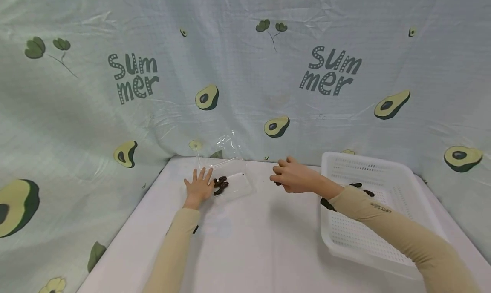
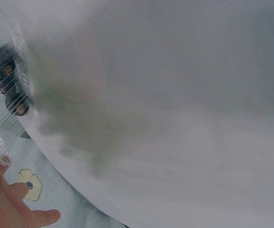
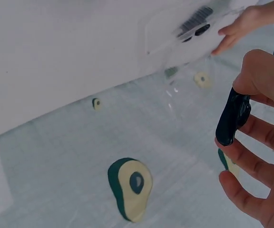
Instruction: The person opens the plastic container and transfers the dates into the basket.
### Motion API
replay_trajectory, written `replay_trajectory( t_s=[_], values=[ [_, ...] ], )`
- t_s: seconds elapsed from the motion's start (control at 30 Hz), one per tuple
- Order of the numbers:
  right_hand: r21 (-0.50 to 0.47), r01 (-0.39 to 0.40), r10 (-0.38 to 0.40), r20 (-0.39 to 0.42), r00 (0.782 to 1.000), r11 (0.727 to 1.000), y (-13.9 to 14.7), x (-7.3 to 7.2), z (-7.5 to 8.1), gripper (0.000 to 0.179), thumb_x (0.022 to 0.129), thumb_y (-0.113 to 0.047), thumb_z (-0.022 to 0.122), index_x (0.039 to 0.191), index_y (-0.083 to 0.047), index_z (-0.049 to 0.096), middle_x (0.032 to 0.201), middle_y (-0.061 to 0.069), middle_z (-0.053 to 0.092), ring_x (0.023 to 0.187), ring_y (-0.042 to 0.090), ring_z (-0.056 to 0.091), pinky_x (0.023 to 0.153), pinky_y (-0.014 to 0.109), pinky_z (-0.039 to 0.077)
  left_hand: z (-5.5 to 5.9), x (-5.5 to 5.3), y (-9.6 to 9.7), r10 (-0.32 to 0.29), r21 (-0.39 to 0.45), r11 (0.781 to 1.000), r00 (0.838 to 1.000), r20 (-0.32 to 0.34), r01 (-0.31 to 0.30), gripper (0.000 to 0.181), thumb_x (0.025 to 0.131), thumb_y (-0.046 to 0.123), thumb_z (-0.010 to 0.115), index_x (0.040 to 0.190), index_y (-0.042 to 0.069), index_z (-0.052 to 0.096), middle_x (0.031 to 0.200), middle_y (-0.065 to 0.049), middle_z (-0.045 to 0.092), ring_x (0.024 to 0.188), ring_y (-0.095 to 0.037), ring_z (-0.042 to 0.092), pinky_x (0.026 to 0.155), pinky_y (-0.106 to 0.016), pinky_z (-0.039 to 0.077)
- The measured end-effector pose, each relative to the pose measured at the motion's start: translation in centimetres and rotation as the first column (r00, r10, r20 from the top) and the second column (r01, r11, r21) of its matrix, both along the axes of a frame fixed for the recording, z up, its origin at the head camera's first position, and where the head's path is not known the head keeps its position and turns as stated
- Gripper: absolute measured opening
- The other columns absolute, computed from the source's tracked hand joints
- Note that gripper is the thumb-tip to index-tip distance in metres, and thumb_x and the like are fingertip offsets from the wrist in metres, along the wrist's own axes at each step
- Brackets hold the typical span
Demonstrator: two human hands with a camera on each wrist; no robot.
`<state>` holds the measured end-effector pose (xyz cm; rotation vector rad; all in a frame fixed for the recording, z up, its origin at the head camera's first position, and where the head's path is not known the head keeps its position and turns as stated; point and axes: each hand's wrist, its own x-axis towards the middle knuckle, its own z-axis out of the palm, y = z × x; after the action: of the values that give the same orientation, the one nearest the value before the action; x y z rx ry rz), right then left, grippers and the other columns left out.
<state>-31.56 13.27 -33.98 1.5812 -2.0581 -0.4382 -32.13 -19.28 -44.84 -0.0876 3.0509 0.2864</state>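
My right hand (image 1: 295,176) is raised above the table between a clear plastic box and a white basket. Its thumb and fingers pinch a dark, glossy, finger-shaped piece (image 3: 229,118), whose exact kind I cannot tell. At the left side of the clear plastic box (image 1: 241,187), my left hand (image 1: 199,187) lies with fingers spread, against or just beside its edge. Several similar dark pieces (image 1: 221,185) are bunched in the box's left part. The box's clear lid (image 1: 220,150) stands raised at the back.
On the right stands a white perforated basket (image 1: 326,233) under my right forearm, with a few dark pieces (image 1: 368,193) in it. An avocado-print sheet (image 1: 238,71) hangs behind the white table (image 1: 245,250).
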Motion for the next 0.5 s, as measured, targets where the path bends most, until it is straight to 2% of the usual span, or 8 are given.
replay_trajectory(
  t_s=[0.2, 0.5],
  values=[
    [-0.104, 0.002, -0.006, -0.031, 1.0, 0.995, 4.3, 0.1, 0.3, 0.023, 0.071, -0.012, 0.069, 0.083, -0.017, 0.051, 0.07, -0.003, 0.044, 0.06, 0.012, 0.03, 0.058, 0.027, 0.024, 0.1, 0.0, 0.1, -0.006, 0.004, 1.0, 1.0, -0.011, 0.007, 0.051, 0.097, 0.033, 0.024, 0.145, 0.017, 0.014, 0.15, -0.013, 0.013, 0.137, -0.039, 0.003, 0.101, -0.069, 0.008],
    [-0.132, 0.114, -0.114, 0.005, 0.993, 0.985, 10.3, -0.3, -0.7, 0.03, 0.064, -0.013, 0.073, 0.085, -0.018, 0.051, 0.075, -0.002, 0.045, 0.062, 0.014, 0.033, 0.057, 0.028, 0.029, 0.0, 0.0, 0.0, -0.01, 0.003, 1.0, 1.0, -0.014, 0.01, 0.052, 0.096, 0.032, 0.026, 0.144, 0.016, 0.015, 0.15, -0.014, 0.013, 0.137, -0.04, 0.004, 0.101, -0.069, 0.008]
  ],
)
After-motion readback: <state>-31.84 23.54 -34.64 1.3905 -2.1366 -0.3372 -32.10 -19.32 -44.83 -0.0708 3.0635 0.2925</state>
